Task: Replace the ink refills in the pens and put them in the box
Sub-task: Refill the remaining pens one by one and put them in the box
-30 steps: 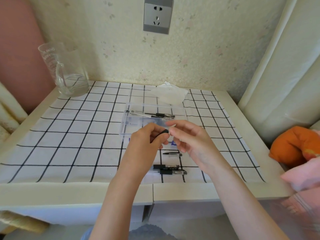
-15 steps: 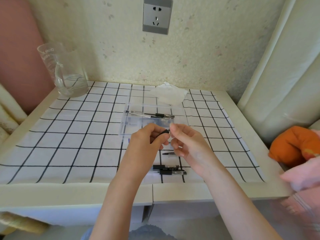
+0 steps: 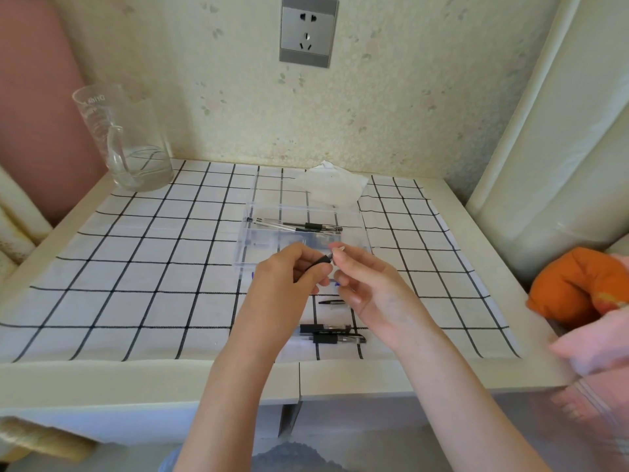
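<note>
Inside clear box (image 3: 355,229), pens (image 3: 308,226), lying lengthwise

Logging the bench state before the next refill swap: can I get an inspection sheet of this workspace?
Surface: table covered by a grid cloth.
Job's things: clear box with boxed pens inside; front pens near the table edge; a loose pen part on the cloth by the right hand.
Clutter: tissue behind the box; glass jug at the far left corner.
Hands: left hand grips a black held pen; right hand pinches a small pale piece by its tip.
Cables: nothing seen.
Surroundings: wall socket, nothing plugged in; orange cushion at right.
</note>
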A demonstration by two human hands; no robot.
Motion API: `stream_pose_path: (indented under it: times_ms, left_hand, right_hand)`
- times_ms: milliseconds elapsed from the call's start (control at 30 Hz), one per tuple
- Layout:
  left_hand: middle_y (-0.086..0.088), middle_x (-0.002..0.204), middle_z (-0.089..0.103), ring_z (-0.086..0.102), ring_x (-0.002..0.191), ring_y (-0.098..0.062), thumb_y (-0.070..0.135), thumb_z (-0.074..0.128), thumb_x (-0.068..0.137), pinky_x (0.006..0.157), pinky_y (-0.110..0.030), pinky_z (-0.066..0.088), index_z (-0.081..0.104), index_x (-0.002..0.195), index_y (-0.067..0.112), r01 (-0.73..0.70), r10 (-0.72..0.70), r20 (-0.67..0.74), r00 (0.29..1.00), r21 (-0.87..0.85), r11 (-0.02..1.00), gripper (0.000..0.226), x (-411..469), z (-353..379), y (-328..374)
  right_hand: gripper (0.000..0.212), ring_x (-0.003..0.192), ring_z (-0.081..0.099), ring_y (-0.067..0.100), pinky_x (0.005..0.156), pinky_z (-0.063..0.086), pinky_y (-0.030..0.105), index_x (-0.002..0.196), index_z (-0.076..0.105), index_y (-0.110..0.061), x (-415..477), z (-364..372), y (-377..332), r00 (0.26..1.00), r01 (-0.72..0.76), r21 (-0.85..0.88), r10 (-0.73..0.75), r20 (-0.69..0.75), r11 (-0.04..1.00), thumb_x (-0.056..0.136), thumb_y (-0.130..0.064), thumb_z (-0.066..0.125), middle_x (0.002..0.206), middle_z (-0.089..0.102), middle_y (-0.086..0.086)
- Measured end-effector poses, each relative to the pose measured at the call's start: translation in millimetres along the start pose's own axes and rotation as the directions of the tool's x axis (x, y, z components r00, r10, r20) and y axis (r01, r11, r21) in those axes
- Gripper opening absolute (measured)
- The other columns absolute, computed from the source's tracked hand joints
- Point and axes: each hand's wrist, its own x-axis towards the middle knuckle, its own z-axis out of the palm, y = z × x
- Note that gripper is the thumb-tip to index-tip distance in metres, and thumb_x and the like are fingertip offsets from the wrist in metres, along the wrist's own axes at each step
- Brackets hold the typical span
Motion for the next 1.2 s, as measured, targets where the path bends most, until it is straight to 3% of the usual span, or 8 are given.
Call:
stream_pose_path:
  times_ms: [67,167,267,367,467,600,967,1200]
  left_hand:
    - [0.004,0.075,0.068,0.057,0.062,0.004,0.018,0.060,0.089,0.061,-0.005,0.045,0.065,0.090,0.016,0.000,0.000,0.007,1.000,-0.004,1.000,0.006,-0.3,0.9,0.2]
    - [0.005,0.075,0.068,0.056,0.061,0.005,0.018,0.059,0.089,0.061,-0.004,0.045,0.065,0.089,0.017,0.001,-0.001,0.004,1.000,0.000,1.000,0.005,-0.2,0.5,0.1]
    - [0.005,0.075,0.068,0.056,0.060,0.006,0.017,0.059,0.089,0.061,-0.004,0.044,0.065,0.091,0.015,0.002,-0.002,-0.003,1.000,0.001,1.000,0.006,0.3,-0.5,-0.3]
    - [0.004,0.075,0.067,0.056,0.060,0.005,0.018,0.060,0.089,0.061,-0.005,0.045,0.065,0.091,0.015,0.002,-0.002,0.002,1.000,0.000,1.000,0.006,0.3,0.1,0.3]
    - [0.005,0.075,0.067,0.056,0.060,0.005,0.020,0.060,0.088,0.060,-0.004,0.044,0.065,0.092,0.016,0.003,-0.003,-0.001,1.000,0.000,1.000,0.007,0.4,0.6,1.4]
    - [0.005,0.075,0.067,0.056,0.060,0.006,0.018,0.059,0.089,0.059,-0.003,0.043,0.065,0.090,0.016,0.005,-0.005,-0.008,1.000,-0.005,1.000,0.006,0.0,-1.0,1.1]
    - [0.004,0.073,0.068,0.056,0.057,0.006,0.016,0.062,0.087,0.057,-0.003,0.044,0.063,0.084,0.017,0.017,-0.018,-0.028,0.999,-0.002,1.000,0.004,1.6,2.5,2.3]
    - [0.004,0.075,0.069,0.056,0.056,0.006,0.017,0.059,0.089,0.053,-0.002,0.041,0.062,0.086,0.017,0.027,-0.027,-0.003,1.000,-0.053,0.998,0.004,-0.4,1.6,6.2]
  right_hand:
    - [0.023,0.058,0.046,0.009,0.041,0.031,0.015,0.080,0.069,-0.012,0.6,1.2,1.2,1.000,-0.022,-0.017,0.022,-0.004,1.000,0.065,-0.028,0.076,0.069,0.056,0.001]
    - [0.037,0.062,0.047,0.011,0.041,0.031,0.016,0.095,0.066,-0.012,-0.3,3.1,1.8,1.000,-0.025,0.009,0.025,0.011,1.000,0.066,-0.031,0.077,0.071,0.057,0.000]
    - [0.026,0.059,0.048,0.008,0.043,0.031,0.015,0.101,0.068,-0.012,-1.9,2.1,0.2,0.999,-0.019,0.063,0.017,0.032,0.998,0.075,-0.017,0.068,0.068,0.057,-0.005]
    - [0.016,0.058,0.048,0.008,0.043,0.032,0.015,0.087,0.070,-0.013,-0.5,1.4,1.8,0.999,-0.034,0.048,0.034,0.011,0.998,0.072,-0.019,0.071,0.070,0.057,-0.001]
    - [0.026,0.060,0.047,0.009,0.043,0.032,0.015,0.087,0.066,-0.014,-0.7,2.9,3.3,0.999,-0.045,-0.001,0.045,0.007,0.999,0.067,-0.028,0.073,0.073,0.057,0.002]
    - [0.026,0.057,0.049,0.007,0.044,0.036,0.015,0.099,0.070,-0.014,-1.9,2.4,1.2,1.000,-0.011,0.031,0.011,0.013,0.999,0.074,-0.021,0.067,0.072,0.059,-0.004]
    - [0.021,0.057,0.046,0.010,0.046,0.033,0.018,0.090,0.073,-0.012,-2.0,9.5,7.5,0.968,0.088,-0.123,-0.114,-0.225,0.989,0.075,-0.026,0.074,0.064,0.056,-0.002]
    - [0.025,0.056,0.049,0.007,0.051,0.031,0.019,0.095,0.075,-0.016,-5.7,9.7,1.0,0.988,0.118,-0.096,-0.126,-0.084,0.988,0.076,-0.030,0.067,0.070,0.048,0.002]
